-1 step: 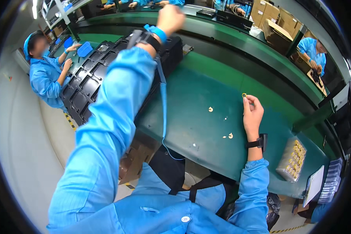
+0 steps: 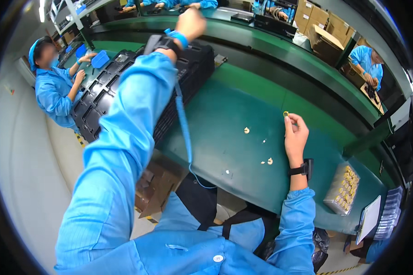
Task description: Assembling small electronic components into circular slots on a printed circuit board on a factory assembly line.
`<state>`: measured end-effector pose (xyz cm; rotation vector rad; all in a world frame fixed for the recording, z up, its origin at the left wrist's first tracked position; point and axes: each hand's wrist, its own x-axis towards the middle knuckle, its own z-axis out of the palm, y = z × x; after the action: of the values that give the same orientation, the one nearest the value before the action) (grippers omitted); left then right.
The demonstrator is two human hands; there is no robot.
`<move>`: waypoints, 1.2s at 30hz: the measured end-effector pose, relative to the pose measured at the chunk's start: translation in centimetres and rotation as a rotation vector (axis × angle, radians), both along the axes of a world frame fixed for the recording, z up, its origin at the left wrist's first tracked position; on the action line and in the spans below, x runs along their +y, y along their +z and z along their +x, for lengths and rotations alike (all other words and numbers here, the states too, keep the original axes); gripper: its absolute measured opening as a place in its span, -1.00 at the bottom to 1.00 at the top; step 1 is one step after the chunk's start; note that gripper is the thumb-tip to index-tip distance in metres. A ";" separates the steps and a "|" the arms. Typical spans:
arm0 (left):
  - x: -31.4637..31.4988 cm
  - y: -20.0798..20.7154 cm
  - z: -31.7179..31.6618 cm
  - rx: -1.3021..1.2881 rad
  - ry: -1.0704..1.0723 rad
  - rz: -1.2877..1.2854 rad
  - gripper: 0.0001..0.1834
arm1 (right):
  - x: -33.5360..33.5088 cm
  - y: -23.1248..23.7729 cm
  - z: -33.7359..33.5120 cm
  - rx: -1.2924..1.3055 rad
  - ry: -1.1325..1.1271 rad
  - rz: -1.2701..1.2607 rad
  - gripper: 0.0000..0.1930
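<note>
A small, yellow-rimmed round piece [image 2: 286, 113], right of centre in the frame, is pinched thumb-to-finger in the right grip [image 2: 297, 136], seemingly a holding step calling next for light pressure. At upper centre, near moulded black plastic trays [image 2: 94, 110], the left grip [image 2: 191, 24] is curled, its contents unclear. Smooth green worktop [image 2: 215, 137] lies between.
</note>
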<state>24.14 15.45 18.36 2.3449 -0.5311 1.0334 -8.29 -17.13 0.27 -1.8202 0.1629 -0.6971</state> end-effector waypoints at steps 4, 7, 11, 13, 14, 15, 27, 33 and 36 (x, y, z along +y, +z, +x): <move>11.8 -4.7 4.9 0.310 0.303 0.113 -0.76 | 0.0 -0.2 -0.5 -0.015 -0.001 0.066 -0.85; 16.6 -8.3 4.5 0.309 0.074 0.174 -0.50 | 0.8 0.2 -0.9 0.002 0.012 0.029 -0.83; 12.8 -7.7 4.2 0.463 0.073 0.385 -0.51 | 0.9 0.5 -1.7 0.019 0.012 0.001 -0.83; 12.7 -7.2 4.7 0.484 0.156 0.580 -0.58 | 1.1 0.3 -1.5 -0.020 0.049 -0.049 -0.82; 12.7 -7.2 4.7 0.490 0.151 0.584 -0.58 | 1.1 0.5 -1.5 -0.013 0.046 -0.046 -0.82; 12.7 -7.2 4.6 0.499 0.211 0.653 -0.59 | 1.1 0.8 -1.3 -0.003 0.048 -0.050 -0.82; 15.1 -9.4 5.5 0.266 0.101 0.555 -0.57 | 1.2 0.1 -1.3 0.039 0.049 -0.022 -0.81; 14.9 -9.7 5.6 0.295 0.168 0.599 -0.55 | 1.2 0.3 -1.3 0.050 0.057 -0.028 -0.82; 13.6 -9.1 4.7 0.211 0.154 0.651 -0.49 | 1.1 0.0 -1.2 0.044 0.056 -0.022 -0.82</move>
<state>28.80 29.03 9.29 3.0635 -0.6890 0.7280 -9.46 -16.02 0.28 -1.8545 0.1334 -0.6227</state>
